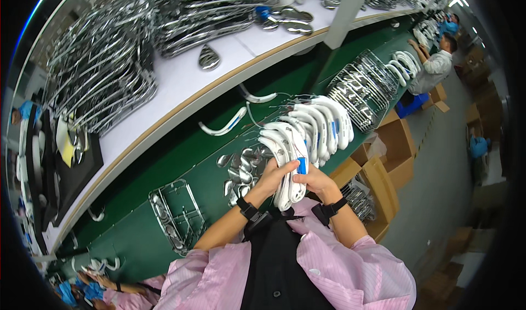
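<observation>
My left hand (272, 178) and my right hand (316, 183) both grip one white curved plastic-wrapped part (289, 192), held upright just in front of my chest. A small blue tab sits on the part near my thumbs. Behind it, a row of several similar white curved parts (315, 124) stands on the green work surface (181, 162). Small shiny chrome teardrop pieces (241, 170) lie in a pile just left of my left hand.
A wire rack (175, 214) lies on the green surface at lower left. Another wire rack of chrome parts (364, 88) stands beyond the white row. A white shelf (181, 80) above carries heaps of chrome trims. Cardboard boxes (392, 145) stand on my right. Other people work at far right and lower left.
</observation>
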{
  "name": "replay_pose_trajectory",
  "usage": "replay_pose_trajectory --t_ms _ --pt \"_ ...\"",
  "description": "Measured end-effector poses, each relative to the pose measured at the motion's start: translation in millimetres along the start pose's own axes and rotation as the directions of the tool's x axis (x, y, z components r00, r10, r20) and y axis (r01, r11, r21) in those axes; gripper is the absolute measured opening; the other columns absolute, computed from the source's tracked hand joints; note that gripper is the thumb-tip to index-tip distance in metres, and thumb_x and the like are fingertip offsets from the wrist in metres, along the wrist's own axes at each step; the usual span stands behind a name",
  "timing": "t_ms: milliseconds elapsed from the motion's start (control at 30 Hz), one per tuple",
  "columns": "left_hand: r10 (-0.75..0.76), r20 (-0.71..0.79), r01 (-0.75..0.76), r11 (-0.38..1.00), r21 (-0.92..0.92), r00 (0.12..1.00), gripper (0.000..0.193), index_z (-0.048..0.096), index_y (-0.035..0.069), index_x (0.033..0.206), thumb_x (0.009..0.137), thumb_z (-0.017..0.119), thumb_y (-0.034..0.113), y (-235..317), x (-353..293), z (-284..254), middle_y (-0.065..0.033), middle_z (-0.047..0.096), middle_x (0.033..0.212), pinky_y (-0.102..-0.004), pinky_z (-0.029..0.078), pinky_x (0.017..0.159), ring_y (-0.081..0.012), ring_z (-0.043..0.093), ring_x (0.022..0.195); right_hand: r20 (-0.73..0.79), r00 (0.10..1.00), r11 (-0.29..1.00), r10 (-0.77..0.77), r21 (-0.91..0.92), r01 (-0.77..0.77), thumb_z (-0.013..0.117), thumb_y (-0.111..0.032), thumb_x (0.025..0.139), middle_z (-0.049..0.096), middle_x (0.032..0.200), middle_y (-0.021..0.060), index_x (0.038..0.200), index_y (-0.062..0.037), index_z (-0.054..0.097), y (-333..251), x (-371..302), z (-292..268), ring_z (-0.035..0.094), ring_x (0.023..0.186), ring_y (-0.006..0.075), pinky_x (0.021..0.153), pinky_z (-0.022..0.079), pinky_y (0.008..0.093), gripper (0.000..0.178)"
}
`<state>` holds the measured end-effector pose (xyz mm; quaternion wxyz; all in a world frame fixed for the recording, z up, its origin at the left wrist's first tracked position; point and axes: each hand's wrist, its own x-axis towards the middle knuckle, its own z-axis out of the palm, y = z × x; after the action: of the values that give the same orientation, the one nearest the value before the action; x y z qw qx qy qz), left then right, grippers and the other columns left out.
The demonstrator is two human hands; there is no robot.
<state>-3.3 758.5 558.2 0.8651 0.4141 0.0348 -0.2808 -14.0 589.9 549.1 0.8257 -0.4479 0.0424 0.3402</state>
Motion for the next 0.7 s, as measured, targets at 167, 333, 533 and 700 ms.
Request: replay_pose_trajectory --t_ms 167,333,533,700 --pt "-0.021 -0.067 0.016 0.997 -0.074 0.998 0.042 0.053 -0.003 0.124 0.089 0.065 0.017 -25.8 67.1 31.8 -0.0088 0.063 0.110 -0.0274 0.051 0.080 -0.0140 0.062 0.094 -0.267 0.933 0.909 -0.241 -0.399 0.121 0.081 -0.015 0.074 0.063 0.105 0.0044 0.124 0.0012 0.050 -36.3 -15.0 -12.5 0.060 0.093 0.0120 0.081 0.050 0.0270 0.061" --pt "0.069 -0.131 -0.063 0.997 0.049 0.989 0.037 0.055 -0.002 0.121 0.090 0.065 0.015 -30.4 120.1 72.4 -0.0078 0.063 0.111 -0.0286 0.050 0.083 -0.0142 0.061 0.099 -0.385 0.792 0.802 -0.473 -0.560 0.208 0.079 -0.011 0.071 0.061 0.108 0.0079 0.127 0.0031 0.047 -76.4 -18.9 -64.7 0.059 0.096 0.0138 0.084 0.049 0.0273 0.065" --pt "0.231 -0.367 -0.143 0.958 0.250 0.901 0.037 0.061 -0.006 0.111 0.089 0.068 0.023 -48.7 187.1 64.1 -0.0067 0.065 0.101 -0.0290 0.049 0.073 -0.0114 0.060 0.086 -0.338 0.633 0.441 -0.696 -0.898 0.005 0.069 -0.031 0.068 0.056 0.121 0.0293 0.128 0.0107 0.041 -79.8 11.4 -180.9 0.055 0.113 0.0391 0.096 0.042 0.0431 0.078" --pt "0.270 -0.643 0.174 0.824 0.539 0.716 0.077 0.046 -0.016 0.126 0.083 0.071 0.043 -99.4 244.5 23.4 -0.0268 0.049 0.130 -0.0366 0.036 0.103 -0.0292 0.049 0.121 -0.298 0.722 0.280 -0.624 -0.948 -0.149 0.057 -0.027 0.078 0.053 0.111 0.0315 0.123 0.0152 0.043 -113.8 20.7 -177.7 0.052 0.100 0.0462 0.087 0.042 0.0475 0.063"
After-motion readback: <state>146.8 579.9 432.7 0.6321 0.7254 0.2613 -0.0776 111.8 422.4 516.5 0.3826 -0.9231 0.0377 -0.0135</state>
